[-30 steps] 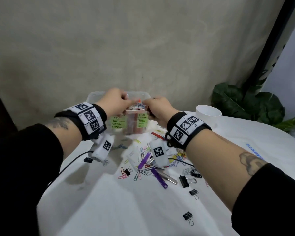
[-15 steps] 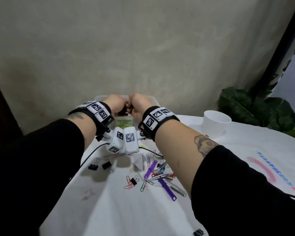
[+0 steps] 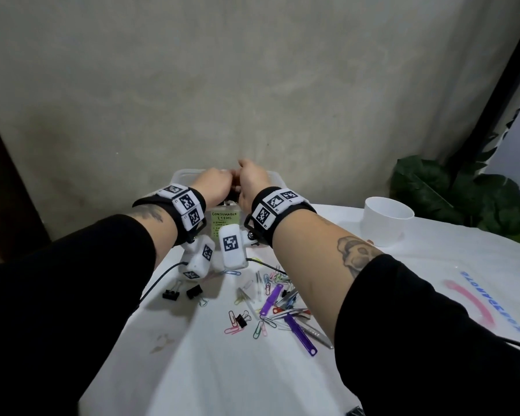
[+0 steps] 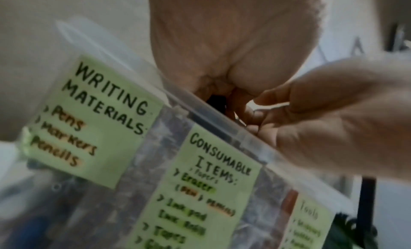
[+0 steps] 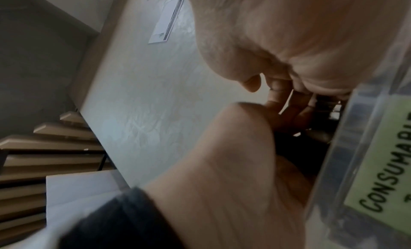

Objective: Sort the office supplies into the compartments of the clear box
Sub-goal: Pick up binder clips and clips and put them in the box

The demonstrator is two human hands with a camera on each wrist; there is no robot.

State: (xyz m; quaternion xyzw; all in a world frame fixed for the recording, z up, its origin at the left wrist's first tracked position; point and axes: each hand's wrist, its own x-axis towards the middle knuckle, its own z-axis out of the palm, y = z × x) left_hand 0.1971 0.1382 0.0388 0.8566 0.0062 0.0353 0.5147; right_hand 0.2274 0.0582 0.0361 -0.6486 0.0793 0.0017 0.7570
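Observation:
The clear box (image 3: pixel 275 177) stands at the table's far side, with green labels such as "Consumable Items" (image 3: pixel 224 223) on its front wall. My left hand (image 3: pixel 213 184) and right hand (image 3: pixel 251 178) meet knuckle to knuckle above its middle. In the left wrist view a small black thing, seemingly a binder clip (image 4: pixel 217 103), sits under the curled fingers of my left hand (image 4: pixel 222 50). My right hand (image 4: pixel 333 120) pinches a thin silver wire beside it. Box contents are blurred behind its wall (image 5: pixel 355 147).
Loose supplies lie on the white cloth nearer me: coloured paper clips (image 3: pixel 233 318), purple plastic clips (image 3: pixel 270 300), two black binder clips (image 3: pixel 171 294). A white cup (image 3: pixel 386 223) stands at the right, with a plant (image 3: pixel 457 199) behind it. A black cable (image 3: pixel 156 283) trails left.
A second ago my hands were apart at the box's front rim. They have come together over its middle, and the right hand now sits slightly higher.

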